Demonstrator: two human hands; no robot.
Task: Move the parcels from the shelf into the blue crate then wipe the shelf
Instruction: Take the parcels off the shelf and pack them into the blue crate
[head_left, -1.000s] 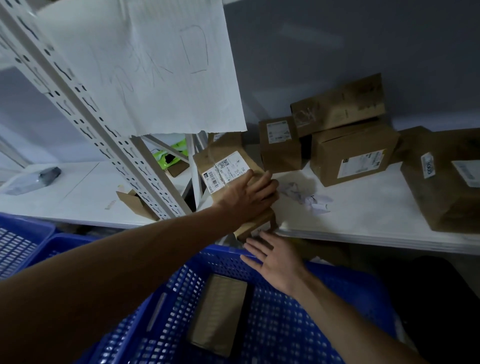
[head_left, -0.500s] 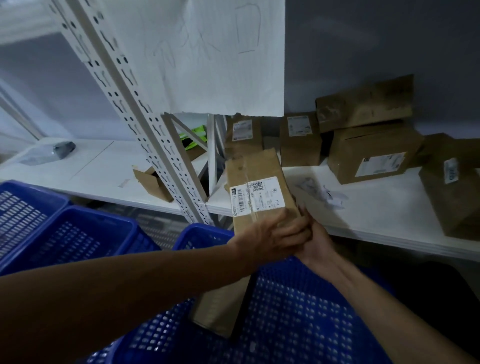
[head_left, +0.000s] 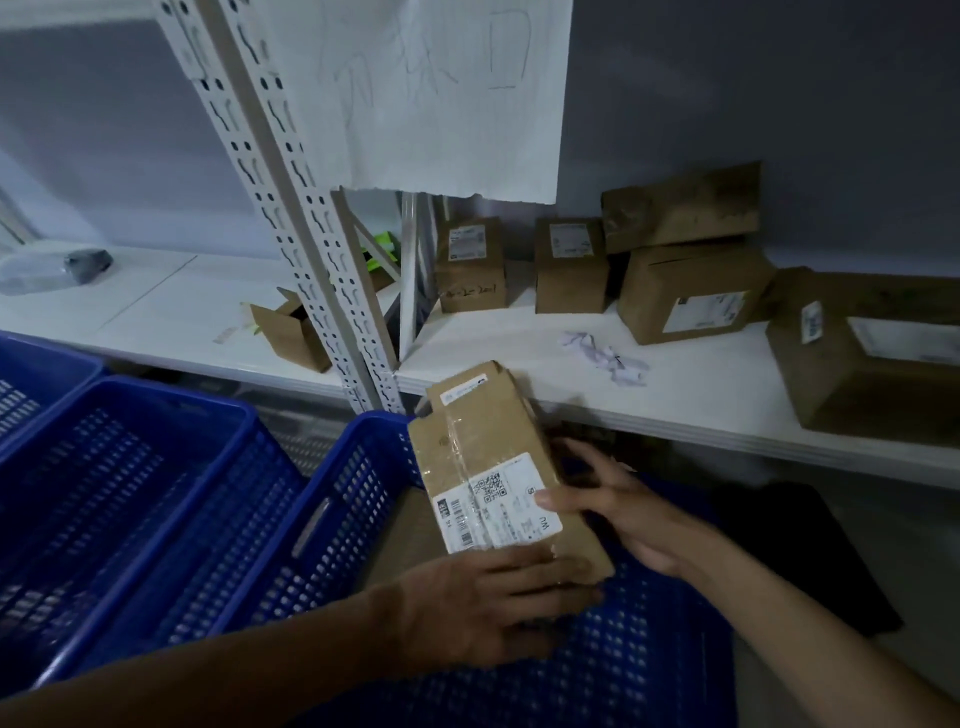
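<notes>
A long brown parcel (head_left: 488, 457) with a white label hangs over the blue crate (head_left: 332, 519), below the shelf's front edge. My left hand (head_left: 483, 603) grips its near end from underneath. My right hand (head_left: 618, 509) holds its right side, thumb on the label. Another flat brown parcel (head_left: 405, 535) lies inside the crate under it, mostly hidden. On the white shelf (head_left: 691, 384) stand several brown parcels: two small ones (head_left: 470, 265) (head_left: 570, 265) at the back, a stacked pair (head_left: 691, 291), and a big one (head_left: 872, 364) at the right.
A crumpled scrap of paper (head_left: 605, 356) lies on the shelf. A perforated white upright (head_left: 306, 223) rises left of the crate, with a paper sheet (head_left: 431, 88) hanging above. A second blue crate (head_left: 104, 499) stands to the left. A small open box (head_left: 291, 332) sits on the left shelf.
The parcel has come off the shelf and down over the blue crate. My right hand has moved from under it to its right side. The view has shifted left.
</notes>
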